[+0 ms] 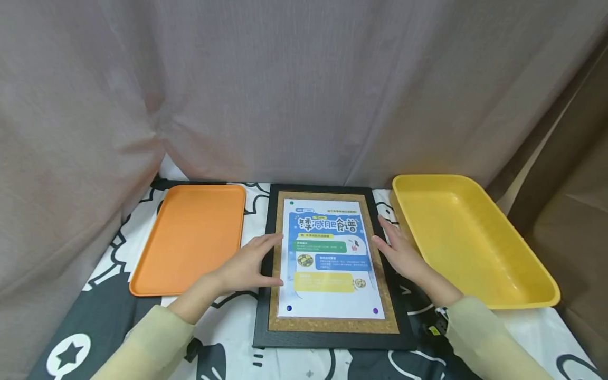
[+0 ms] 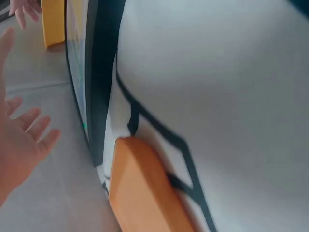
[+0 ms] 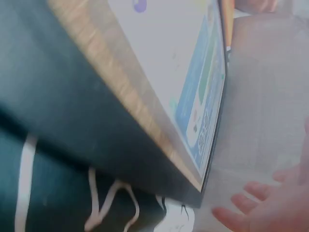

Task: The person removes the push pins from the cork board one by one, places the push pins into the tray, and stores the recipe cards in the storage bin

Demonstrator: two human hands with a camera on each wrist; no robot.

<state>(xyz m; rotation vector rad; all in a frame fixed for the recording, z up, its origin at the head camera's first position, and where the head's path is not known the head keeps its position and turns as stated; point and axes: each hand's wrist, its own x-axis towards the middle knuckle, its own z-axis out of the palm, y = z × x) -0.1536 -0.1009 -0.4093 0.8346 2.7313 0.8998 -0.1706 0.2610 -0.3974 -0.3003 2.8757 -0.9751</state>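
Note:
A cork board (image 1: 335, 326) in a black frame (image 1: 332, 340) lies on the cloth in the head view. On it is a printed sheet (image 1: 328, 301) in blue, green and yellow. Pins show at three of its corners: green (image 1: 292, 202), blue (image 1: 288, 308) and purple (image 1: 375, 311). My left hand (image 1: 247, 264) is spread over the board's left edge, fingers and thumb apart, holding nothing. Over the right edge hovers my right hand (image 1: 401, 253), its fingers extended and likewise without an object. Both wrist views show the hands (image 2: 21, 145) (image 3: 265, 205) above the board's surface.
An orange tray (image 1: 195, 237) lies left of the board, beside my left forearm. To the right sits a deeper yellow tray (image 1: 456, 227), close to my right hand. Grey curtains (image 1: 285, 95) hang behind the table. The patterned cloth (image 1: 290, 364) shows in front.

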